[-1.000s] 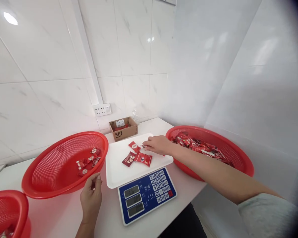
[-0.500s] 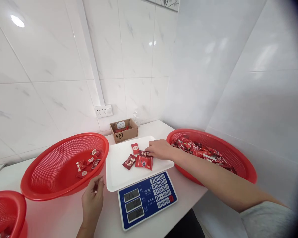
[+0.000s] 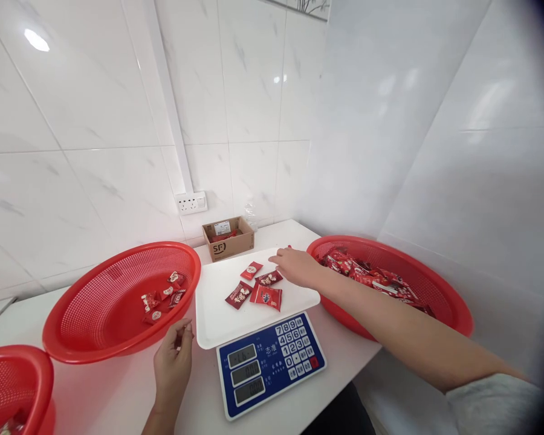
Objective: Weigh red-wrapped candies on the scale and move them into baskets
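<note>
Several small red and dark red wrapped packets (image 3: 266, 296) lie loosely grouped on the white tray (image 3: 217, 326) of a scale. Over the tray's right side is my right hand (image 3: 294, 267), palm down, fingers curled and pointing left. A tip of a red packet (image 3: 289, 246) shows at its far edge; the rest is hidden behind the hand. My left hand (image 3: 174, 353) hovers by the tray's left front corner, thumb and fingers pinched together. What they hold, if anything, is too small to name. The scale's blue keypad panel (image 3: 272, 364) faces me.
A red perforated basket (image 3: 86, 296) with a few packets stands left, and another basket (image 3: 456, 302) heaped with packets stands right, under my forearm. Part of a third basket (image 3: 40, 386) shows at lower left. A cardboard box (image 3: 231, 246) sits behind the tray, near the wall.
My right hand has drawn back slightly right and away from the packets, and a red tip now shows beside it. The small red packet has turned. My left hand stays pinched.
</note>
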`<state>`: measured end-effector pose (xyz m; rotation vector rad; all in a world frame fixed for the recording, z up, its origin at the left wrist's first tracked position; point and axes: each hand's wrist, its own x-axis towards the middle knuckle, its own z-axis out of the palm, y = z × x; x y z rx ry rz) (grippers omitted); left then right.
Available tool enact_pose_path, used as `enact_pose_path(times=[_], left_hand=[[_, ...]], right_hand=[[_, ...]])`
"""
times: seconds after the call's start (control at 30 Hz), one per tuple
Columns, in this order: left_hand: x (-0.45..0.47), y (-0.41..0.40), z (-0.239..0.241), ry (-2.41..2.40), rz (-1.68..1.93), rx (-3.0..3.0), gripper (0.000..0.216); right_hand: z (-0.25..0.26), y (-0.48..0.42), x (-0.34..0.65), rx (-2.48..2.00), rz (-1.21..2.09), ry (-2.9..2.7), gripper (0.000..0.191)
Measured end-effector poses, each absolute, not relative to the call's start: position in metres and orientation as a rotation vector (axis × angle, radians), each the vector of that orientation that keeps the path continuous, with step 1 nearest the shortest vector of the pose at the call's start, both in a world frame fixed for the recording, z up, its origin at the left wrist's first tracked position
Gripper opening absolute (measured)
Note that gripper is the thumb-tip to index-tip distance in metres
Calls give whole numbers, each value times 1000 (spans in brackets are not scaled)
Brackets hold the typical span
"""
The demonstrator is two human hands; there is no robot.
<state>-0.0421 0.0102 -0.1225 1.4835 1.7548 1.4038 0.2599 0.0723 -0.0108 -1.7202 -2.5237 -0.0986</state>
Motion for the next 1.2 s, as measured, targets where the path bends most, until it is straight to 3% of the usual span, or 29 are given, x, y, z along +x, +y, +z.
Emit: enact_pose_path(times=[0.3,0.53,0.8,1.07,1.2], left_hand=[[-43,10,-126,1747,1413,1507,42],[-43,8,-120,1804,1393,1487,42],[-46,11,-126,1826,1392,1494,40],[-45,10,-125,1801,1412,1500,40],[-44,9,-123,1803,1397,1504,40]], right_hand=[[-6,25,275,-1536,151,-2162,43],[-28,2,278,-1515,142,-1997,33],[-52,13,262,-1416,104,-2121,39],[-39,0,253,-1412,27,-2000,37],[-39,-14,238,-1376,154,-1987,33]])
